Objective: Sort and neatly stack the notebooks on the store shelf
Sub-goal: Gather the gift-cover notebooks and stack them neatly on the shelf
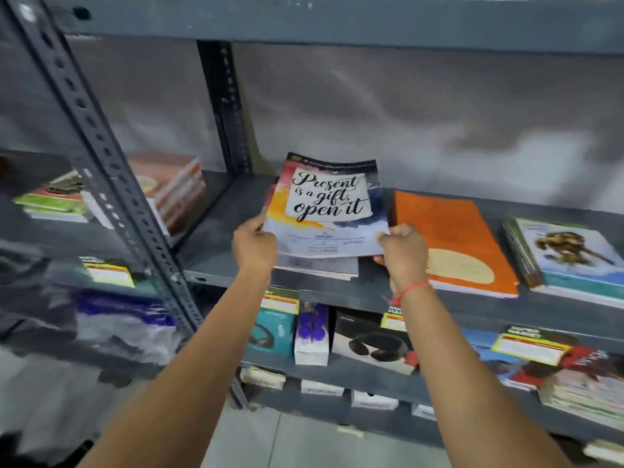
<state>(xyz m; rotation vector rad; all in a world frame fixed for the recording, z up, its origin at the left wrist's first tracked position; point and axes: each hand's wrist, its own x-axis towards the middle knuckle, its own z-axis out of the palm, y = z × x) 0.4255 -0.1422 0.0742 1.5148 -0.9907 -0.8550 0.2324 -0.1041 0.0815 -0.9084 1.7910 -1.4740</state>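
Observation:
A notebook with the words "Present is a gift, open it" (329,204) on a colourful cover is tilted up above a low pile of notebooks (320,266) on the grey metal shelf (223,231). My left hand (254,246) grips its lower left corner. At the lower right corner my right hand (403,246) holds it too. Right of it lies an orange notebook stack (452,231), and further right a stack with a blue-green cover (570,258).
A slotted upright post (101,153) divides off the left bay, where more notebooks (169,190) and books (54,201) sit. Boxed headphones (371,342) and small boxes fill the shelf below, with price tags (530,347) on the shelf edges. Another shelf board runs overhead.

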